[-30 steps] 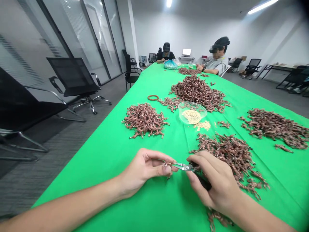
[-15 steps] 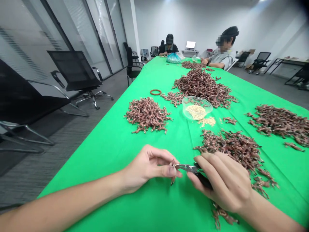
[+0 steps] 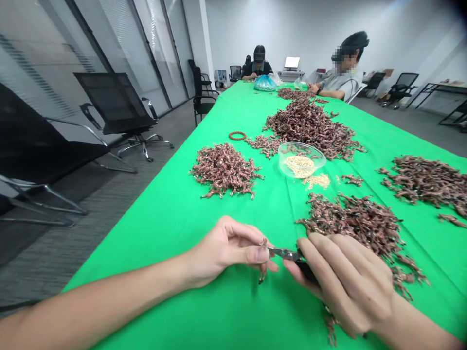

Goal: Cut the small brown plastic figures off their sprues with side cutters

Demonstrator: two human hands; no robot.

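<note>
At the near edge of the green-covered table (image 3: 153, 257), the left hand (image 3: 226, 253) is pinching a small brown piece (image 3: 262, 272) between thumb and fingertips, its upper part partly hidden by the fingers. The right hand (image 3: 345, 282) is closed around pliers (image 3: 285, 253), gripping them with the steel tips poking out toward the piece; the handles are mostly hidden by the fingers. Whether the tips are biting the piece is hard to make out. Both forearms are running out of frame. A brown pile (image 3: 350, 221) is lying just beyond the right hand, partly covered by it. Other piles (image 3: 224, 170) are spreading across the table around a clear bowl (image 3: 301, 160) holding pale grains. Two people (image 3: 259, 63) are sitting at the far end, too small to make out their hands.
</note>
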